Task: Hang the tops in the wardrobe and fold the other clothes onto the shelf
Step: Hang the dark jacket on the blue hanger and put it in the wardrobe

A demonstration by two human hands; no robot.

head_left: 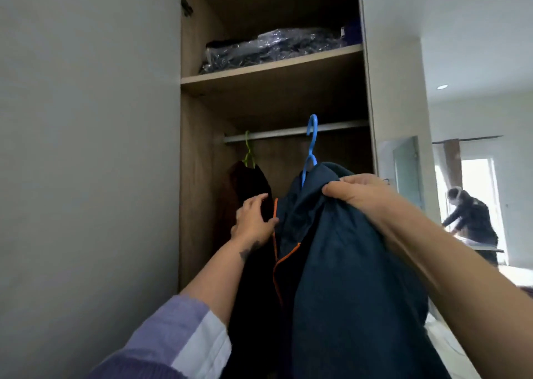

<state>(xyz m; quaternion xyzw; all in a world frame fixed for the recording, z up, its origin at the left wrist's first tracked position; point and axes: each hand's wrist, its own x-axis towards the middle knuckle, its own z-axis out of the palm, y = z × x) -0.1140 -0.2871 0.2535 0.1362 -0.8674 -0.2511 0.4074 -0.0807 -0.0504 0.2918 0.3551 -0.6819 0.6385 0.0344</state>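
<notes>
Blue top (346,263) on blue hanger (310,147), hook at rail (288,132) — soft, light, slumps; right hand (357,191) grip pinches shoulder fabric; left hand (253,220) fingers relaxed, touching front edge; better hold — hanger neck.

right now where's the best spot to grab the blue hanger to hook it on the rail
Probably the bare neck of the blue hanger, just under its hook, coming from the left. The right hand already bunches the blue top on the right, and the hanger's arms are covered by fabric.
</notes>
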